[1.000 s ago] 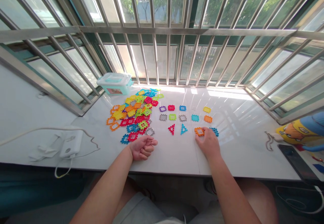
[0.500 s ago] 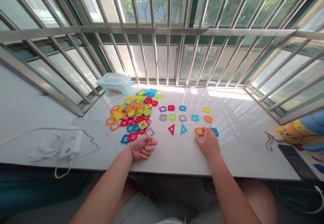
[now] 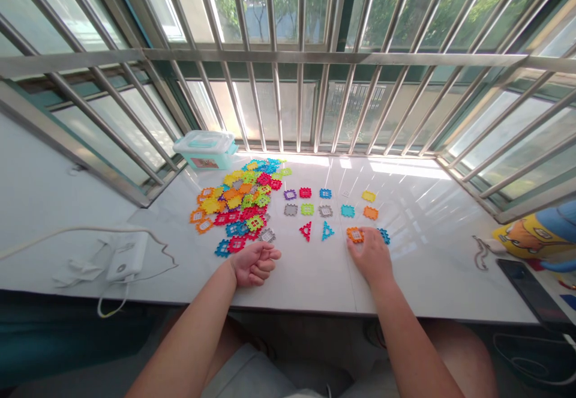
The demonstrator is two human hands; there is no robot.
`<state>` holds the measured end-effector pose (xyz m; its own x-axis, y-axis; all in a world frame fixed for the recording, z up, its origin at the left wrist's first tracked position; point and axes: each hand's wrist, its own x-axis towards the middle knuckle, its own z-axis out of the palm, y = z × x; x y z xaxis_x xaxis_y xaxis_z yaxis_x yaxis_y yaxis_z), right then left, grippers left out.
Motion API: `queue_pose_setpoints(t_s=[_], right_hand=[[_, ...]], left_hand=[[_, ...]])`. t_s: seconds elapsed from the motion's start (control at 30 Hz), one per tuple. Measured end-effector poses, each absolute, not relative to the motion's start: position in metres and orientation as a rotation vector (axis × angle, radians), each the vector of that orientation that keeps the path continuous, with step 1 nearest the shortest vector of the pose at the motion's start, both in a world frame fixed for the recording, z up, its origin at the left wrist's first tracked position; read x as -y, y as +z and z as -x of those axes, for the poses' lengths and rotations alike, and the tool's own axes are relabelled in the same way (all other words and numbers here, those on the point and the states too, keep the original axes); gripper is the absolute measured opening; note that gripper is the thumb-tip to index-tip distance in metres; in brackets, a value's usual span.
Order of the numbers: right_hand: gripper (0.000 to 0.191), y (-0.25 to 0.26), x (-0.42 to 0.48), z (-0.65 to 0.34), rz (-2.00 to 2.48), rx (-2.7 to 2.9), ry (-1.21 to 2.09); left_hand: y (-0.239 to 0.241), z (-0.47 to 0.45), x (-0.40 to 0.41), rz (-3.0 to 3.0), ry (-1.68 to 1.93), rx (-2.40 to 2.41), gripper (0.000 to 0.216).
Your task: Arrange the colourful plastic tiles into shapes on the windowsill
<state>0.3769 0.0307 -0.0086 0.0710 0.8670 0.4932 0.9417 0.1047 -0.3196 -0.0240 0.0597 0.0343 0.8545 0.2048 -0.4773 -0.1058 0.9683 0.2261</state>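
My left hand (image 3: 254, 263) rests on the white tabletop (image 3: 427, 218) in a loose fist, with nothing showing in it, just below a heap of coloured plastic interlocking tiles (image 3: 238, 206). My right hand (image 3: 371, 255) lies palm down, its fingertips on an orange square tile (image 3: 354, 234), and a blue tile (image 3: 384, 235) peeks out at its right side. Single tiles lie in rows beyond it: purple, red and blue squares, grey and green ones, a cyan square (image 3: 347, 210), a yellow (image 3: 368, 195) and an orange square (image 3: 371, 212), plus a red triangle (image 3: 306, 230) and a blue triangle (image 3: 327, 230).
A pale teal lidded box (image 3: 206, 149) stands at the back left by the window bars (image 3: 288, 56). A white charger with cables (image 3: 123, 257) lies at the left. At the right edge are a stuffed toy (image 3: 535, 233), a dark phone (image 3: 528, 290) and a small chain (image 3: 481, 253).
Both hands stay where they were. The view has shifted very slightly.
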Motion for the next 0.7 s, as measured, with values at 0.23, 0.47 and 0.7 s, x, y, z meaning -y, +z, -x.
queue_pose_setpoints(t_s=[0.23,0.47,0.7], right_hand=[[0.042,-0.0102,-0.0307,-0.3777,1.764,1.800,-0.162],[0.041,-0.0121,-0.0316,-0.3786,1.752,1.789,-0.156],[0.043,-0.0130,-0.0317,-0.3790,1.754,1.794,-0.154]], left_hand=[[0.0356,0.0234,-0.0598,-0.181,0.156,-0.512,0.024],[0.0353,0.0228,-0.0602,-0.217,0.159,-0.501,0.026],[0.0333,0.0238,-0.0610,-0.207,0.149,-0.488,0.026]])
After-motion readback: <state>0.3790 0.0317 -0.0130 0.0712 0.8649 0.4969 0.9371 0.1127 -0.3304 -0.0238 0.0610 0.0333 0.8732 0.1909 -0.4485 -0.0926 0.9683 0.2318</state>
